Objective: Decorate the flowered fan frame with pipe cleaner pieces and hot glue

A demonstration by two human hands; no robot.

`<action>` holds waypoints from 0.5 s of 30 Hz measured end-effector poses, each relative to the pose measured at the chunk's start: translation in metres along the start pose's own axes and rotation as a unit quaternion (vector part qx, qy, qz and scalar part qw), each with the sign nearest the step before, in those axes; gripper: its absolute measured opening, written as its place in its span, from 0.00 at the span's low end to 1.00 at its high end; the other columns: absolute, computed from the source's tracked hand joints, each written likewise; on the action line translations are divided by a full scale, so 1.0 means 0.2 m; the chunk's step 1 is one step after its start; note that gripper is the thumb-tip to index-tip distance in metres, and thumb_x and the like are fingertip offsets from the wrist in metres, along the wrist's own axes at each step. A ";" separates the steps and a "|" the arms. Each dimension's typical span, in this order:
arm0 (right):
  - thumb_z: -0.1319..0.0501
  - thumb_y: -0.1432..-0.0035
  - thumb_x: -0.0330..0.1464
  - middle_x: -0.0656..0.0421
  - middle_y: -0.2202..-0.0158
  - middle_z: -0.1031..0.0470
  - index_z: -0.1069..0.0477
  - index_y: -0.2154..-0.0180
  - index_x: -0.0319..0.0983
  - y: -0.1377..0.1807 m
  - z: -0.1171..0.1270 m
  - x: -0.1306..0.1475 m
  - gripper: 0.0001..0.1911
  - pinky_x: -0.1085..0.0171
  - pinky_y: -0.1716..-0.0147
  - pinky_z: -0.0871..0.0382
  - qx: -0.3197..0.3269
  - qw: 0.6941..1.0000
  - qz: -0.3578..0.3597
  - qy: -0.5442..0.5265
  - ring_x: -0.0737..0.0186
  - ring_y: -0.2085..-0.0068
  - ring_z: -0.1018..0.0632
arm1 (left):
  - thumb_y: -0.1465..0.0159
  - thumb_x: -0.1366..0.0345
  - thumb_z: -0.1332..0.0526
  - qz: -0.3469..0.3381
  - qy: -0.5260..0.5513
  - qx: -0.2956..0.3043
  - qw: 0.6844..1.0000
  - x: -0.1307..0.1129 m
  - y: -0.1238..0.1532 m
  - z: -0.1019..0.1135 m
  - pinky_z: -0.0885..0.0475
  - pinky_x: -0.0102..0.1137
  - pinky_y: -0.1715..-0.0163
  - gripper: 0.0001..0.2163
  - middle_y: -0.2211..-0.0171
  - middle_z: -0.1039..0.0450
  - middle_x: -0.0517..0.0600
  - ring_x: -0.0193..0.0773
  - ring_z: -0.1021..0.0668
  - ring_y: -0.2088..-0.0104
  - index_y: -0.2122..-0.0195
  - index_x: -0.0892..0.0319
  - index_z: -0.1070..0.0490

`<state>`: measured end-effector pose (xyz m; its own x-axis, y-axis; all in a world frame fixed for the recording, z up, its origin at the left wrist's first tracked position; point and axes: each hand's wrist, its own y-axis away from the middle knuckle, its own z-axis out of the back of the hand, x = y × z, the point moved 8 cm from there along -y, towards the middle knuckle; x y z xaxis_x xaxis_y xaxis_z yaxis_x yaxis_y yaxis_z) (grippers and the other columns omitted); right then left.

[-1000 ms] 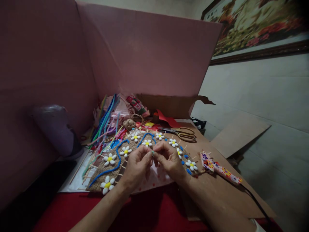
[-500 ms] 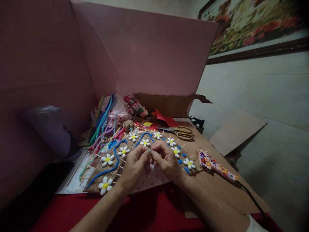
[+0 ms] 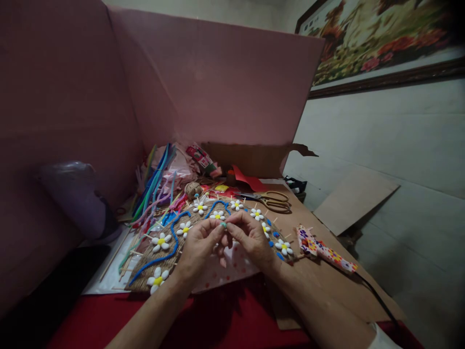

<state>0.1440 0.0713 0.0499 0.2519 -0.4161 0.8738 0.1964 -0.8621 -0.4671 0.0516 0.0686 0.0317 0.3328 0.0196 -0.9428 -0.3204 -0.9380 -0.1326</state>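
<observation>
Between the fingertips of both hands is a small teal lump of what looks like modelling clay (image 3: 223, 225). My left hand (image 3: 204, 240) pinches it from one side, its lower fingers curled beneath. Thumb and forefinger of my right hand (image 3: 250, 237) press on the other side. Both hands hover over an arched, twine-covered panel (image 3: 145, 272) with short sticks along its edges. White flowers with yellow centres (image 3: 161, 241), a wavy blue strip (image 3: 176, 237) and several blue dots (image 3: 276, 234) decorate it. The hands hide the panel's middle.
Gold-handled scissors (image 3: 274, 201) and a flower-patterned glue gun (image 3: 323, 252) with a cord lie on brown cardboard (image 3: 334, 295) at right. Behind the panel are a twine ball (image 3: 192, 190), coloured pipe cleaners (image 3: 156, 177) and red paper (image 3: 249, 178). Pink boards (image 3: 218, 82) stand behind.
The teal lump shows more between the fingertips, which have shifted slightly around it. The hands stay in nearly the same place, and the camera view has moved a little.
</observation>
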 end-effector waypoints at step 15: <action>0.39 0.44 0.35 0.65 0.79 0.31 0.37 0.69 0.39 0.00 -0.02 -0.02 0.08 0.67 0.77 0.35 0.027 0.999 -0.021 -0.027 0.69 0.78 0.29 | 0.42 0.61 0.38 0.001 -0.001 -0.003 1.000 0.00 0.00 0.01 0.31 0.23 0.88 0.10 0.80 0.31 0.46 0.26 0.32 0.85 0.73 0.64 0.33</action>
<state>0.1395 0.0718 0.0464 0.2931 -0.3623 0.8848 0.2588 -0.8608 -0.4382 0.0496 0.0699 0.0316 0.3302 0.0189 -0.9437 -0.3163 -0.9398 -0.1295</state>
